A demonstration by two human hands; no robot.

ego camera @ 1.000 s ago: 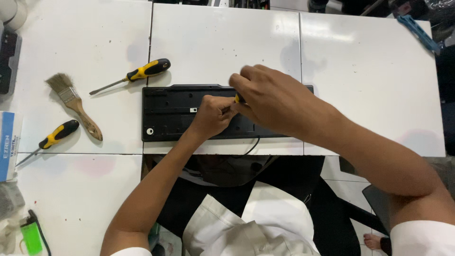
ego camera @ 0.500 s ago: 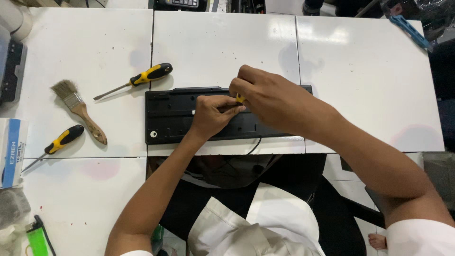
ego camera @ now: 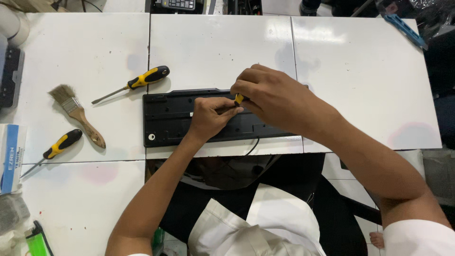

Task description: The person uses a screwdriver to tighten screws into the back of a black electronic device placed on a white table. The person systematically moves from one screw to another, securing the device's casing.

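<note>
Right hand (ego camera: 272, 97) pinches one yellow-handled screwdriver (ego camera: 239, 99); left hand (ego camera: 212, 115) pinches its shaft over one black upturned keyboard (ego camera: 175, 116) at the bench (ego camera: 218, 42) edge. Leftward lie two more screwdrivers (ego camera: 142, 80) and one paintbrush (ego camera: 76, 114).

A flat rectangular package (ego camera: 10, 159) (white, with a blue stripe) lies at the worktop's (ego camera: 218, 47) left edge, partly cut off.
</note>
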